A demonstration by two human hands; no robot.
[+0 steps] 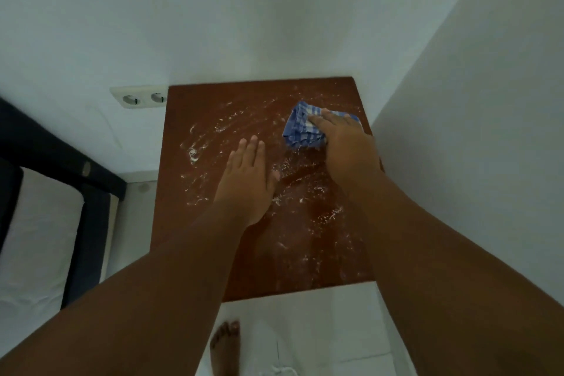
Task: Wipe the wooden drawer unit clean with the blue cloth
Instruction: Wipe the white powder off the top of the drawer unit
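The wooden drawer unit (pixel 195 119) shows its reddish-brown top, streaked with white powder and crumbs. A folded blue-and-white checked cloth (pixel 300 130) lies on the far right part of the top. My right hand (pixel 345 143) presses flat on the cloth, covering its right half. My left hand (pixel 247 180) rests flat on the middle of the top with fingers straight and together, holding nothing. Both forearms reach in from the bottom of the view.
White walls close in behind and on the right of the unit. A double wall socket (pixel 142 98) sits left of its back corner. A dark bed frame with a white mattress (pixel 39 223) stands at the left. My bare foot (pixel 224 345) is on the white floor.
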